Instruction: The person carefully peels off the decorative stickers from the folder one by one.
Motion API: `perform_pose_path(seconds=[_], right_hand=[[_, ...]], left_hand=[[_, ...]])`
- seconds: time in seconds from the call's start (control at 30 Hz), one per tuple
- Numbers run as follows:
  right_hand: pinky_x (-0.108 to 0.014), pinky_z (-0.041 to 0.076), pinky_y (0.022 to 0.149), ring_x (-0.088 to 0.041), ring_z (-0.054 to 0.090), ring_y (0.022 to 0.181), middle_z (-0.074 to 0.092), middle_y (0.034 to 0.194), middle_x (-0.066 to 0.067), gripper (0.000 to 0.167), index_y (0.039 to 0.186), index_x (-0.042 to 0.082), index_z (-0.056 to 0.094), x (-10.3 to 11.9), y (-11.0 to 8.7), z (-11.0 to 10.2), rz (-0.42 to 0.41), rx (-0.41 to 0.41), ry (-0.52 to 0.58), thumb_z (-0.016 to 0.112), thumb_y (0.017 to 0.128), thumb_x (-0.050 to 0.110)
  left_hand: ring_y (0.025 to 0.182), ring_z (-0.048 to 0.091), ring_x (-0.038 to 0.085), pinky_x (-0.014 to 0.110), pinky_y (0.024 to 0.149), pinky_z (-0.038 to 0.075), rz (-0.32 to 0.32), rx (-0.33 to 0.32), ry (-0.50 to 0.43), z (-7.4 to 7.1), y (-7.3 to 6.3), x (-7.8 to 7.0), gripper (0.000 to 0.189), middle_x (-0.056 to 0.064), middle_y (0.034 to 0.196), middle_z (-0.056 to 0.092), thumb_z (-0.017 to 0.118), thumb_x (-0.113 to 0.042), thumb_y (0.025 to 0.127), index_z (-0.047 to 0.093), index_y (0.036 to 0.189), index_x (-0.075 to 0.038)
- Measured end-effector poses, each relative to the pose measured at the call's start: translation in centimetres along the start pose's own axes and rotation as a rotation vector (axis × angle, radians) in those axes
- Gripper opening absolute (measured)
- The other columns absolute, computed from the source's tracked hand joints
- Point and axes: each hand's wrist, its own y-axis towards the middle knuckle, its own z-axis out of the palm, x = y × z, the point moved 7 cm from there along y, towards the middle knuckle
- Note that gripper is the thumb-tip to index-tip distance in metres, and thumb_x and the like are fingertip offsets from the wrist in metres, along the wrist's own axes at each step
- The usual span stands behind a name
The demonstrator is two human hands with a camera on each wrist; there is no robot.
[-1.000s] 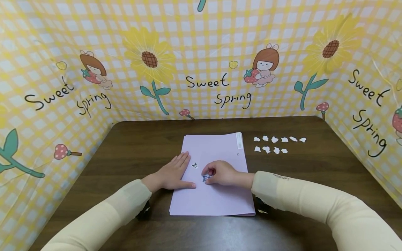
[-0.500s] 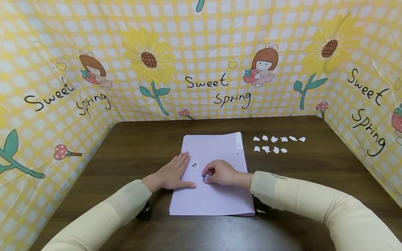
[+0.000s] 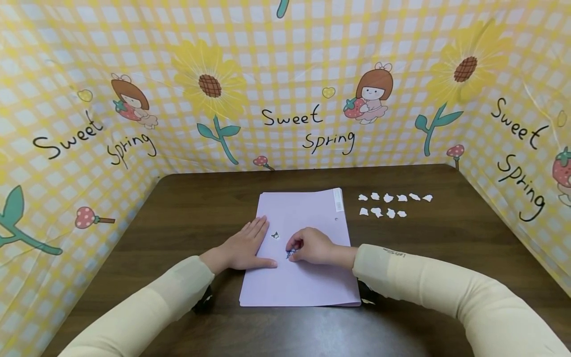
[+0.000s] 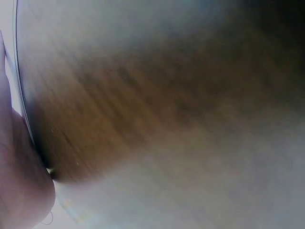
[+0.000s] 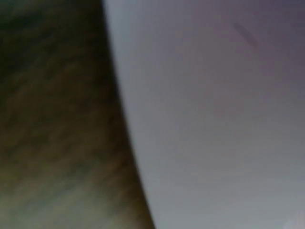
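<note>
A pale purple paper folder lies on the dark wooden table. My left hand rests flat on the folder's left edge, fingers straight and thumb stretched to the right; the left wrist view catches only the heel of this hand. Over the middle of the folder, my right hand pinches a small blue-patterned sticker between thumb and curled fingers, which partly cover it. Just up and left of it, a small dark-and-white cartoon sticker lies on the folder. The right wrist view shows only the blurred folder edge.
Two rows of small white cut-out pieces lie on the table right of the folder. A white barcode label sits at the folder's top right corner. A yellow checked cloth stands around the table's back and sides.
The right fingers have closed in slightly over the blue sticker, so less of it shows. The left hand has stayed in place; the head view has shifted a little.
</note>
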Motion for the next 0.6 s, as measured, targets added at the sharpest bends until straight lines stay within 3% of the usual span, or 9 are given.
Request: perform_pose_path(seconds=[0.6], right_hand=[[-0.028,0.044,0.071,-0.009,0.053,0.075,0.059,0.075,0.009,0.013,0.083,0.016,0.071,-0.01,0.08,0.23,-0.007,0.017,-0.057,0.083,0.078,0.013]], left_hand=[[0.147,-0.001,0.031,0.044,0.116,0.007,-0.002,-0.008,-0.006,-0.16,-0.19,-0.1,0.117,0.019,0.16,0.002,0.039,-0.084,0.08,0.008,0.154,0.003]])
